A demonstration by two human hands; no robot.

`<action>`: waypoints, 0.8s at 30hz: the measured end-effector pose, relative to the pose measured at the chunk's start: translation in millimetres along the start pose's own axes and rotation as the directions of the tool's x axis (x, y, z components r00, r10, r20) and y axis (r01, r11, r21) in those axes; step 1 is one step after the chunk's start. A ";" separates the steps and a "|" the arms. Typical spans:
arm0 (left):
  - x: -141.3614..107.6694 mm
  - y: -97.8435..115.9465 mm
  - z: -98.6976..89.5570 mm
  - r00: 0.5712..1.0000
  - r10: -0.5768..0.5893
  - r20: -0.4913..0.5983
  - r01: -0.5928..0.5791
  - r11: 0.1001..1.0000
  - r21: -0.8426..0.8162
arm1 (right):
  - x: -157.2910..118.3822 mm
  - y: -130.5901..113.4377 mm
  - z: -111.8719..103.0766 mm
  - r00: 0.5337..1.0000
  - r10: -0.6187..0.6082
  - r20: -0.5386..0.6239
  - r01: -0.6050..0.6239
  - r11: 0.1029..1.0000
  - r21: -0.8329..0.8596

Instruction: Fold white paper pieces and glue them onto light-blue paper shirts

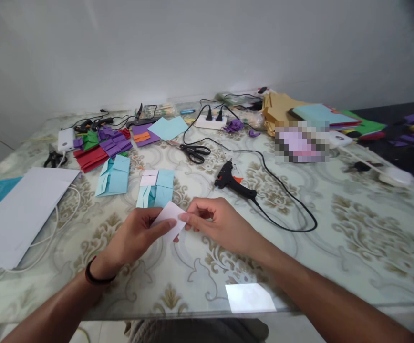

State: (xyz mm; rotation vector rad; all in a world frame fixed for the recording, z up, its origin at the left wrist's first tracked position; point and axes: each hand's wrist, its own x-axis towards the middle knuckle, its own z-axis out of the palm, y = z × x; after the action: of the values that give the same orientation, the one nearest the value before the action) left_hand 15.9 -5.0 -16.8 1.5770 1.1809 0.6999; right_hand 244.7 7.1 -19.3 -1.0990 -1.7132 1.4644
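Observation:
Between my two hands is a small white paper square (171,216), turned so that one corner points up. My left hand (139,233) pinches its left side, the thumb lying across the front. At the right corner, the thumb and fingers of my right hand (214,221) are closed on the same paper. Just beyond my left hand lie folded light blue papers (164,181) and a folded white one (149,177). A black glue gun (233,182) rests on its side past my right hand. Another white paper piece (250,298) lies at the table's front edge.
Black-handled scissors (195,153) and a white power strip (211,122) lie farther back. Folded purple paper (116,144) and red paper (90,157) sit back left. White sheets (28,214) cover the left side. The glue gun's cord (293,195) loops rightward.

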 end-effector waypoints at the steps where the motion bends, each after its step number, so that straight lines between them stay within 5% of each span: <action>1: 0.3 -1.3 0.2 1.000 -0.015 0.002 0.015 0.999 -0.036 | -0.1 -1.2 0.0 1.000 -0.010 0.018 0.009 0.999 0.030; 8: 1.5 -9.6 3.6 0.994 -0.085 0.069 0.103 0.942 -0.321 | -1.1 -8.4 -3.9 0.988 -0.120 0.098 0.107 0.986 0.128; 24: -3.1 -2.3 1.2 1.000 0.030 0.004 -0.030 0.998 0.047 | -1.5 -6.4 -1.4 0.994 -0.108 0.012 0.108 0.994 0.028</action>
State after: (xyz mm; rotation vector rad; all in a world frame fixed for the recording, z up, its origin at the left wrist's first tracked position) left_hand 15.0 -8.3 -19.0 1.6379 1.1808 0.6933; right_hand 245.3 6.2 -12.6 -0.9683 -1.7293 1.4268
